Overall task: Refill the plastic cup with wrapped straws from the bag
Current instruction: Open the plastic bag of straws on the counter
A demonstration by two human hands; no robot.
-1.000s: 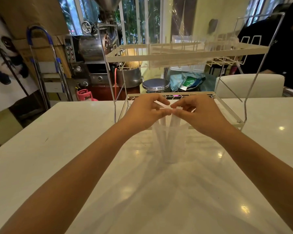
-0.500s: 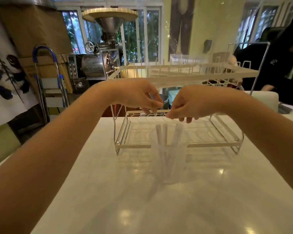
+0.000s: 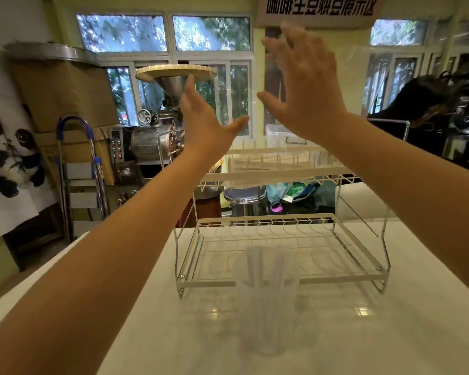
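Left hand [image 3: 201, 123]: raised, fingers spread, palm turned toward the other hand, gripping nothing that shows.
Right hand [image 3: 303, 85]: raised higher, fingers apart and slightly blurred; a clear film seems to stretch between the two hands, possibly the bag, hard to tell.
Plastic cup [image 3: 268, 315]: well below both hands, upright on the white surface [image 3: 390, 334].
Wrapped straws [image 3: 255, 263]: a few standing in the cup, tops leaning apart.
Wire rack [image 3: 282, 280]: just behind the cup, two tiers, beneath the hands.
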